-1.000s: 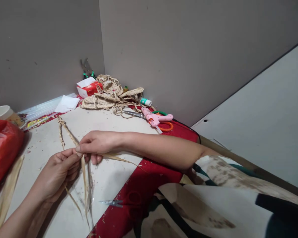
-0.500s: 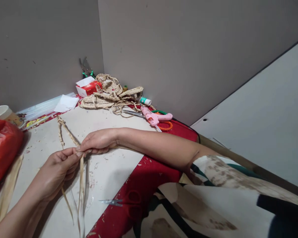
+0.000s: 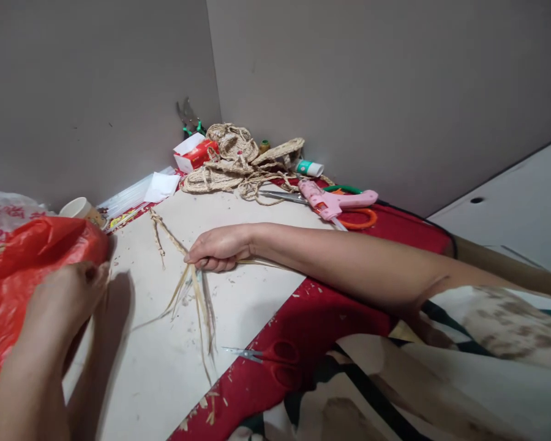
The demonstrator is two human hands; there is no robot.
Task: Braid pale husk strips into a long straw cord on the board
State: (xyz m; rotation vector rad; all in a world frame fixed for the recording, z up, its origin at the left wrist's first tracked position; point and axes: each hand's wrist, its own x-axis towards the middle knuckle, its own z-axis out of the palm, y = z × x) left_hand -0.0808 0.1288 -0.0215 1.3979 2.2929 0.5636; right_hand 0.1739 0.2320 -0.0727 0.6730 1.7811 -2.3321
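At the far left edge, the left hand (image 3: 67, 294) rests against the red plastic bag (image 3: 32, 269), its fingers curled at the bag's mouth; whether they pinch anything inside cannot be told, as the fingertips are turned away. A paper cup (image 3: 79, 208) stands just beyond the bag. Right of it, on the pale worktop (image 3: 142, 367), the braided straw cord (image 3: 168, 233) runs from far to near, its working end pinned under the right hand (image 3: 220, 248), whose fingers are closed on the point where the braid gives way to loose dried strips (image 3: 197, 303) fanning toward the near edge. Judgement: braiding is paused with the braid held in place while the free hand is at the bag, probably for more strip; the next move calls for keeping the pinch firm so the plait does not slacken. Red-handled scissors (image 3: 266, 355) lie near on the red cloth (image 3: 330, 318); coiled braid (image 3: 234, 162) and a pink glue gun (image 3: 333, 202) lie farther right.
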